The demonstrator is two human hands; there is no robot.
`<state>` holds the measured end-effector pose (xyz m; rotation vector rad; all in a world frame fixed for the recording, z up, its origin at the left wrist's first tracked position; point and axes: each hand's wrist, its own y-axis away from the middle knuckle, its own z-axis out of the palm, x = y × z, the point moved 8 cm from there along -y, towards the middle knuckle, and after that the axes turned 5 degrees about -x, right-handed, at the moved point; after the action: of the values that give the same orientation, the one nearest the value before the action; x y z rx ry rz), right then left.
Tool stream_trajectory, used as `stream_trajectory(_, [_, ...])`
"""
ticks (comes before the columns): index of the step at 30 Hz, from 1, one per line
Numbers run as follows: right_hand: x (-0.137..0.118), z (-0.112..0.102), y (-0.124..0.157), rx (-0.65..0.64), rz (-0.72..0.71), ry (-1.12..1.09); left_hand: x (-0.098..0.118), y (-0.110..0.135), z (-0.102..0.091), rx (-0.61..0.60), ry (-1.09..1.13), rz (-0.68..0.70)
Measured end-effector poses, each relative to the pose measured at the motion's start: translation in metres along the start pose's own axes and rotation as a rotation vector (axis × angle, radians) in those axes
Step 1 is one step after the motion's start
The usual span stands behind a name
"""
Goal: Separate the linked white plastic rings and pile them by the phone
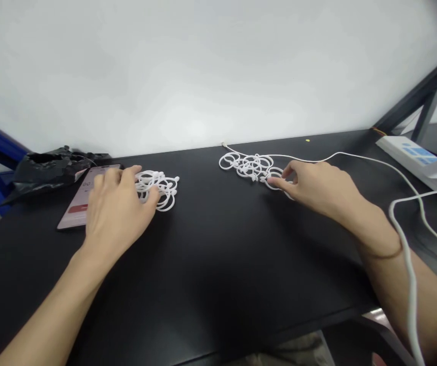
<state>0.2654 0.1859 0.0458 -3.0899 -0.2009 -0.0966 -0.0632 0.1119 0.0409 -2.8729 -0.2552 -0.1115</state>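
Observation:
My left hand (115,208) is at a small pile of white rings with little knobs (165,189), on the left of the black table (218,254). Its thumb lies over the near side of the pile and the index finger reaches the far side, fingers apart. A second group of white rings (254,165) is spread out right of the middle. My right hand (319,188) is at its right end, thumb and index finger over the outermost ring, with a gap between their tips. The thumb seems to touch that ring; the other fingers are tucked behind.
A phone (74,216) lies partly under my left hand, beside a crumpled black plastic bag (51,170). White cables (371,158) run across the right side, one over my right forearm. A white power strip (412,157) is at far right. A white wall (203,76) rises behind.

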Motion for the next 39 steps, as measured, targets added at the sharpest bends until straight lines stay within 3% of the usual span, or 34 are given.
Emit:
stream_trajectory(6, [-0.009, 0.015, 0.002, -0.090, -0.104, -0.014, -0.003, 0.001, 0.007, -0.113, -0.047, -0.039])
stream_trajectory(9, [-0.012, 0.011, 0.003, -0.061, -0.097, -0.030, -0.001, 0.002, 0.006, -0.095, -0.051, -0.043])
stream_trajectory(13, [-0.014, -0.014, 0.009, 0.134, -0.059, -0.133, 0.010, 0.004, -0.004, 0.054, -0.012, 0.046])
stream_trajectory(16, [-0.028, -0.032, 0.020, 0.288, -0.174, -0.384, 0.032, 0.012, -0.010, 0.143, 0.108, 0.223])
stream_trajectory(18, [-0.044, -0.029, 0.027, 0.226, -0.332, -0.643, 0.053, 0.021, -0.008, 0.131, 0.193, 0.383])
stream_trajectory(22, [-0.079, -0.002, 0.040, -0.120, -0.527, -1.063, 0.088, 0.043, -0.001, 0.073, 0.371, 0.655])
stream_trajectory(26, [-0.096, 0.019, 0.046, -0.310, -0.535, -1.200, 0.094, 0.046, 0.009, -0.077, 0.554, 0.684])
stream_trajectory(31, [-0.100, 0.023, 0.045, -0.298, -0.527, -1.251, 0.084, 0.039, 0.010, -0.165, 0.679, 0.608])
stream_trajectory(35, [-0.095, 0.016, 0.044, -0.151, -0.513, -1.128, 0.087, 0.042, 0.004, -0.083, 0.720, 0.674])
stream_trajectory(39, [-0.100, 0.011, 0.048, -0.111, -0.589, -1.012, 0.096, 0.048, -0.001, -0.014, 0.716, 0.769])
